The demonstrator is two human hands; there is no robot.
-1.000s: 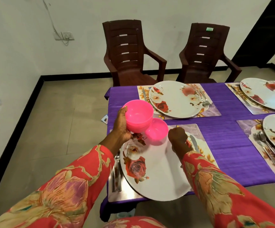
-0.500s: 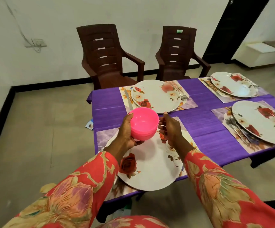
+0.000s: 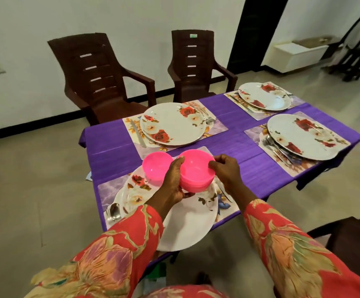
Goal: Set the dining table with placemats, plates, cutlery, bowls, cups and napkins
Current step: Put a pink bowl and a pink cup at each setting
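Note:
A stack of pink plastic bowls [image 3: 196, 172] hangs over the near floral plate [image 3: 187, 220]. My left hand [image 3: 173, 182] grips the stack from its left side and underneath. My right hand [image 3: 225, 169] pinches the rim of the top bowl on the right. A single pink bowl [image 3: 156, 165] sits on the far left part of the near plate, just left of my left hand. The plate lies on a placemat [image 3: 110, 190] with a spoon [image 3: 114, 211] at its left.
The purple table [image 3: 235, 151] carries three more placemats with floral plates [image 3: 172, 123] [image 3: 265, 96] [image 3: 301, 136] and cutlery. Two brown plastic chairs [image 3: 101, 78] [image 3: 196, 63] stand behind it. Another dark chair [image 3: 351, 239] is at my right.
My view has swung right and back. The bowl stack has stayed in my left hand, and my right hand has come up from the plate to the stack's rim.

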